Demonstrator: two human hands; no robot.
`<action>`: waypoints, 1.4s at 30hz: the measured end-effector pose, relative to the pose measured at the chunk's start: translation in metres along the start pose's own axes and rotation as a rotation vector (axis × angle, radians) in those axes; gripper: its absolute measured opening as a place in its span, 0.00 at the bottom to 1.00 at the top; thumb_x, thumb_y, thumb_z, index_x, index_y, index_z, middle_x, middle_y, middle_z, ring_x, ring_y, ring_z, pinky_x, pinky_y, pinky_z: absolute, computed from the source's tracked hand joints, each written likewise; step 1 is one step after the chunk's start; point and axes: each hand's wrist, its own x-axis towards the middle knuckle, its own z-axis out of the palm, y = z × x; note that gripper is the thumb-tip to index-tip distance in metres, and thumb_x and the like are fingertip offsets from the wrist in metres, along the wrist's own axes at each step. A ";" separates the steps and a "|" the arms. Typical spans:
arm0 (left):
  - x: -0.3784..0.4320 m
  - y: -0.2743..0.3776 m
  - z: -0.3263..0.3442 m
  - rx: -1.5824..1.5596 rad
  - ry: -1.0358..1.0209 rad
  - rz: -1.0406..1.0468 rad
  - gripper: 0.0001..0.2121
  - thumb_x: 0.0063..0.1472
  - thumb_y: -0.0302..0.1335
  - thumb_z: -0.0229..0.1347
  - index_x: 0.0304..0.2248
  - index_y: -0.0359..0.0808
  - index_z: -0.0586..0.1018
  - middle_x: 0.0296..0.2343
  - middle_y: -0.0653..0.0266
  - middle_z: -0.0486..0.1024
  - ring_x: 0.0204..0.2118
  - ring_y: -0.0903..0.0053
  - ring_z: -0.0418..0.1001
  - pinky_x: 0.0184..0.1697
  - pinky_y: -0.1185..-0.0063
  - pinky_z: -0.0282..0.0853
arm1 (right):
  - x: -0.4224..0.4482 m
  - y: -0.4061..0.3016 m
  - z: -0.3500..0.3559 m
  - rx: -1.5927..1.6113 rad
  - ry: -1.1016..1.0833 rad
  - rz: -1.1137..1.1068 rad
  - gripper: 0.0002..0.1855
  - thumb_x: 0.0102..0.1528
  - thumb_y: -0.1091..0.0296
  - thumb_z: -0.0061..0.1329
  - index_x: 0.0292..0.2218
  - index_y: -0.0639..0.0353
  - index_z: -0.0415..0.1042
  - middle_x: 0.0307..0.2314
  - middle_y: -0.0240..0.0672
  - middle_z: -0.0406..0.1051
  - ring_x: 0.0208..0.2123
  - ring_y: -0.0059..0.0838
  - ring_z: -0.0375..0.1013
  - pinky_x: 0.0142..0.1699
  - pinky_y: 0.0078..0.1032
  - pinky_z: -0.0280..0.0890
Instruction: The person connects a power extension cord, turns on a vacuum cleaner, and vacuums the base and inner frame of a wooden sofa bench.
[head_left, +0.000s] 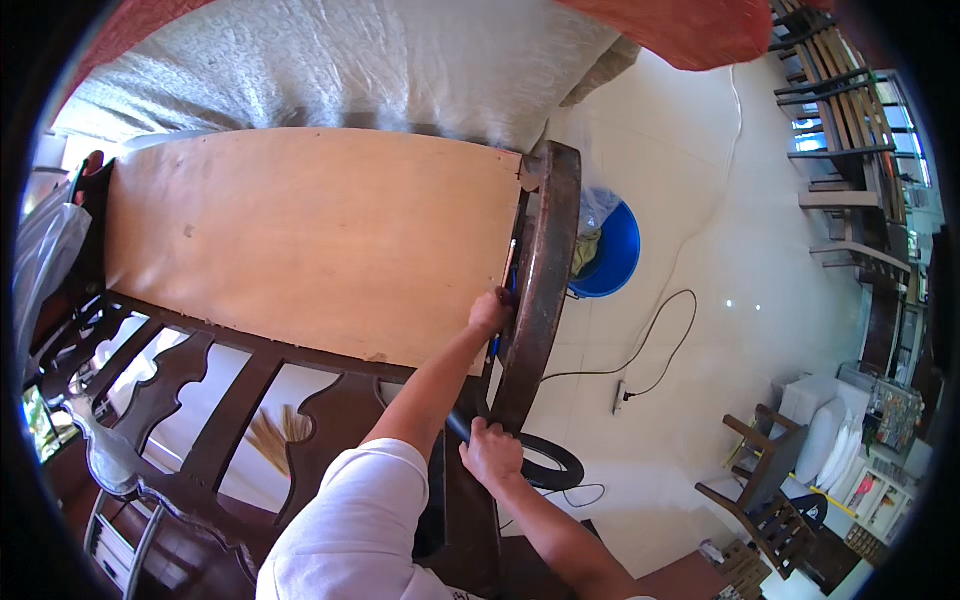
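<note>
A dark wooden bench fills the left and middle, with a tan plywood board (315, 240) on its seat frame. My left hand (491, 311) is at the board's right end, beside the curved wooden armrest (547, 277). Its fingers curl down into the gap, where a thin pale strip and something blue show; what they touch is hidden. Nearer my body, my right hand (493, 454) grips a black flexible hose (559, 465) by the armrest's near end. The hose loops out to the right and also shows to the left of that hand.
Beyond the armrest, a blue bucket (619, 251) with cloth and clear plastic stands on pale floor tiles. A dark cord (694, 322) meets an extension socket (619, 397). Fabric covering (337, 67) lies past the bench. A wooden chair (776, 457) stands lower right; a broom (277, 435) is behind the backrest.
</note>
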 end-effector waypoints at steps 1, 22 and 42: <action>0.004 -0.013 -0.001 -0.125 0.073 -0.006 0.13 0.45 0.30 0.54 0.33 0.40 0.75 0.33 0.56 0.73 0.37 0.64 0.71 0.40 0.71 0.66 | 0.000 -0.006 0.000 0.000 -0.014 -0.014 0.16 0.40 0.55 0.51 0.26 0.57 0.65 0.19 0.38 0.68 0.19 0.34 0.72 0.22 0.28 0.68; 0.018 0.034 -0.041 0.316 0.445 0.316 0.12 0.47 0.34 0.55 0.33 0.42 0.73 0.31 0.64 0.66 0.33 0.71 0.68 0.32 0.72 0.64 | 0.006 0.005 0.000 0.019 -0.061 -0.003 0.21 0.40 0.51 0.52 0.26 0.57 0.61 0.19 0.40 0.66 0.19 0.37 0.71 0.22 0.29 0.68; 0.048 0.024 -0.049 -0.257 0.458 0.186 0.08 0.55 0.31 0.45 0.31 0.36 0.67 0.34 0.48 0.70 0.30 0.55 0.70 0.32 0.65 0.66 | 0.006 0.002 0.002 0.000 -0.056 0.004 0.21 0.39 0.51 0.52 0.27 0.57 0.62 0.18 0.39 0.66 0.19 0.36 0.71 0.22 0.29 0.67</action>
